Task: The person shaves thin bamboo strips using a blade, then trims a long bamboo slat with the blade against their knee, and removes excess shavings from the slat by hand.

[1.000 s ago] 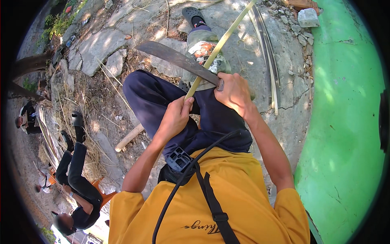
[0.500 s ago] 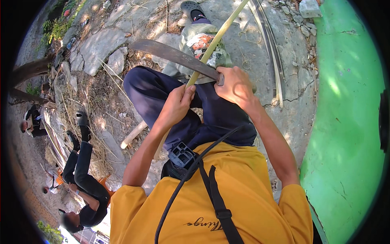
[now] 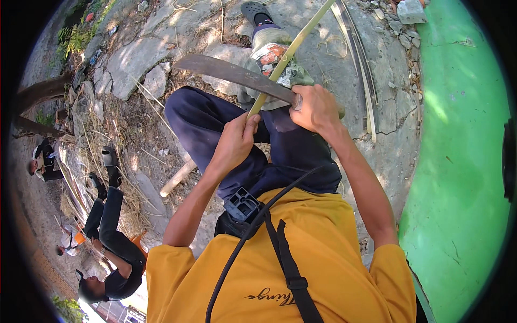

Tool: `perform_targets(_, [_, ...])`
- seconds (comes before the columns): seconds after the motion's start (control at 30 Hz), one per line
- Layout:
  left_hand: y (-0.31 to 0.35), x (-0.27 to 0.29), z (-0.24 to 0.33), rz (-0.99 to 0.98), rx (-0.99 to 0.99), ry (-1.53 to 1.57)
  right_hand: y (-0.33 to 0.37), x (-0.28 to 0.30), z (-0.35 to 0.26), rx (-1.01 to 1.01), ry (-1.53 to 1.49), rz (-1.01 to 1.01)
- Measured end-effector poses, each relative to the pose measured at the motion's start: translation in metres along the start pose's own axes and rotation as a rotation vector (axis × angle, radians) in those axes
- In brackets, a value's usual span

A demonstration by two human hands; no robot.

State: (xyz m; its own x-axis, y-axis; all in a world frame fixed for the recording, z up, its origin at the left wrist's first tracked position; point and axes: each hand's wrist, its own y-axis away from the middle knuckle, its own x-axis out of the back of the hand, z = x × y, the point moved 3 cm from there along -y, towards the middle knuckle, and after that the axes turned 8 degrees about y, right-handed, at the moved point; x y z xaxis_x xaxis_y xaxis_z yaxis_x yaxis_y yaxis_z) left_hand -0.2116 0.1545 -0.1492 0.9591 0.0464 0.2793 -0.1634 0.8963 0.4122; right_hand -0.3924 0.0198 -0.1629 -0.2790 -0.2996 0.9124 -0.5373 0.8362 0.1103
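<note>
A long pale yellow-green bamboo strip [image 3: 295,47] slants up and away from my lap. My left hand [image 3: 235,141] is closed round its near end, with the thumb along it. In my right hand [image 3: 318,110] is the handle of a machete [image 3: 229,71], whose dark, broad blade points left. The blade lies across the strip, a short way beyond my left hand. Under both, a worn patterned cloth [image 3: 304,76] covers my right lower leg. How the edge meets the strip is too small to tell.
Several long strips [image 3: 362,81] lie on the cracked concrete to the right, beside a green wall [image 3: 458,161]. A wooden stick [image 3: 179,177] pokes out by my left thigh. Dry scraps [image 3: 129,177] litter the left ground, where a seated person [image 3: 116,237] and others are.
My right hand and the machete have shifted slightly right along with the cloth on my leg. My left hand stays nearly in place on the bamboo strip.
</note>
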Motion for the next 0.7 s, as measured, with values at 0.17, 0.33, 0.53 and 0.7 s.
perform_targets(0.17, [0.060,0.001,-0.019,-0.039,0.151,0.187,-0.010,0.002,0.006,-0.113,-0.126,-0.020])
perform_targets(0.33, [0.036,0.000,-0.004,-0.226,0.379,0.593,0.007,-0.001,0.007,0.008,-0.122,0.133])
perform_targets(0.53, [-0.002,-0.007,-0.007,-0.305,0.352,0.722,0.004,0.007,-0.006,0.069,-0.020,-0.112])
perform_targets(0.7, [0.001,-0.013,-0.001,-0.301,0.354,0.688,0.000,0.011,0.004,-0.046,-0.053,-0.110])
